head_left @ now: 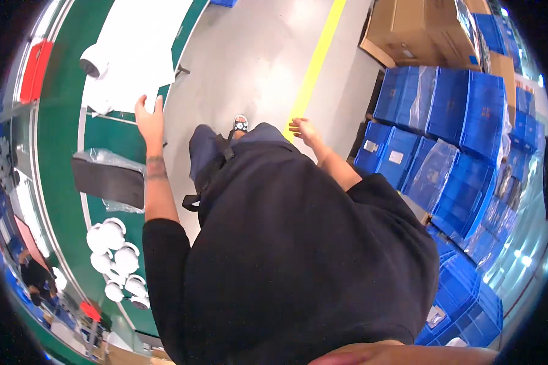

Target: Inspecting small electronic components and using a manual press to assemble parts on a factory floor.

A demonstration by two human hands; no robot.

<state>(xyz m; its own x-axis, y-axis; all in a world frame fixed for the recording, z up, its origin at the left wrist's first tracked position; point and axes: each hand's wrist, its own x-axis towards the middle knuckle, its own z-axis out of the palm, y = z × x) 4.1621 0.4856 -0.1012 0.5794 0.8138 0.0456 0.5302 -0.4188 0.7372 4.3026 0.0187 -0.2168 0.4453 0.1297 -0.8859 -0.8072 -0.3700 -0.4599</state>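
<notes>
My left hand (150, 123) is over the edge of the green table (64, 115), thumb and fingers apart, with nothing in it. Just ahead of it lies a white sheet (143, 42). On the sheet's near left part sits a white rounded device with a dark face (94, 61). My right hand (306, 131) hangs over the floor at my right side, fingers loosely bent and apart, holding nothing. Nearer to me on the table, beside my left forearm, is a dark grey flat slab (109, 181) with clear plastic film. Several white rounded devices (115, 258) stand clustered behind it.
Blue plastic crates (444, 109) are stacked on my right, some under clear film. Large cardboard boxes (417, 33) stand beyond them. A yellow line (316, 58) runs along the grey floor. A red object (36, 71) is at the table's far side.
</notes>
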